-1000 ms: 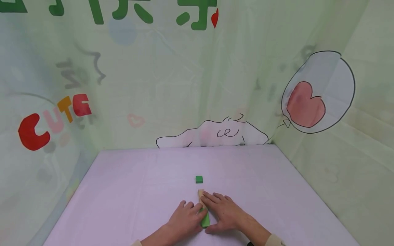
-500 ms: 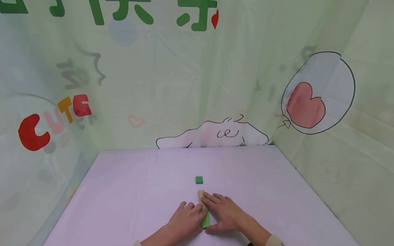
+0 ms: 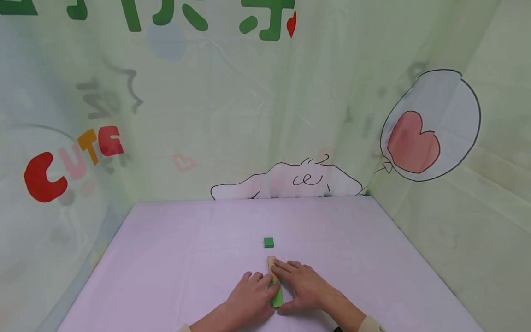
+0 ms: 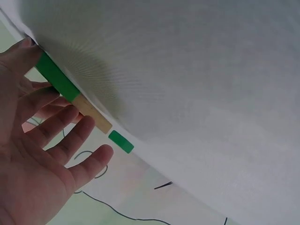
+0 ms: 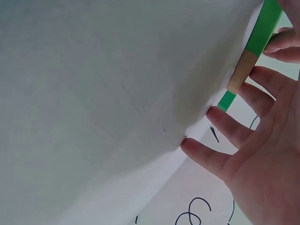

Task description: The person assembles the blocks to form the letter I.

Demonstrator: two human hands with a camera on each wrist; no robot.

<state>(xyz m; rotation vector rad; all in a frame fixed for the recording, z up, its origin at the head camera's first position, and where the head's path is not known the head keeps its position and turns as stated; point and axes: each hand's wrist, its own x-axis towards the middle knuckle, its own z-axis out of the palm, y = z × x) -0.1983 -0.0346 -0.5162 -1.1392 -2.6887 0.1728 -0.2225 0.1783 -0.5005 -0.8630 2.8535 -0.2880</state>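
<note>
A long green block (image 3: 277, 299) and a bare wood block (image 3: 271, 262) lie end to end in a line on the table. My left hand (image 3: 251, 297) holds the green block, thumb by its near end and index finger bent over it. The fingers of my right hand (image 3: 304, 288) are spread and fairly straight, touching the wood block's right side, with the thumb low beside the green block's near end. In the left wrist view, the outer fingers of the left hand (image 4: 51, 136) stand away from the blocks. A small green block (image 3: 268, 242) sits just beyond the wood one.
A pale lilac cloth covers the table (image 3: 174, 258). Light printed curtains (image 3: 199, 106) hang along the back and both sides, reaching the table's edges.
</note>
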